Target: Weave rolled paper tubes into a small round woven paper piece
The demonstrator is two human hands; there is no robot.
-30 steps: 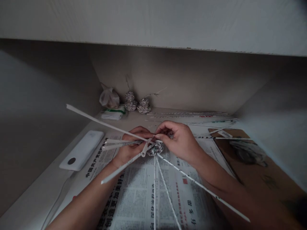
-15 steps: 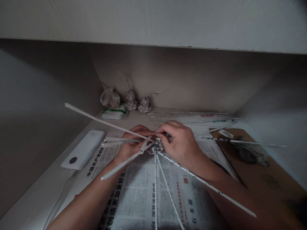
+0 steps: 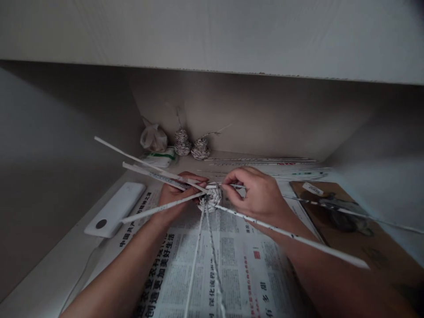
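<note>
Woven paper piece (image 3: pixel 214 196) is above the newspaper's (image 3: pixel 228 256) far half, turned vs a second ago, left spokes re-angled. Left hand (image 3: pixel 175 190) gripping it; right hand (image 3: pixel 255 187) pinching a paper strand (image 3: pixel 327 206), shifted right, tail now further out over the brown board (image 3: pixel 394 238) right of newspaper. Legible print: 创造更加美好生活, 有多甜. White tabletop (image 3: pixel 81 249) under newspaper, grey walls (image 3: pixel 49 176) beyond.

Dim grey light, shadowed side wall (image 3: pixel 49 92) toward ten o'clock, paler newspaper (image 3: pixel 233 260) toward six, blurred cardboard (image 3: pixel 361 240) toward four, wide-angle stretching at the edges
</note>
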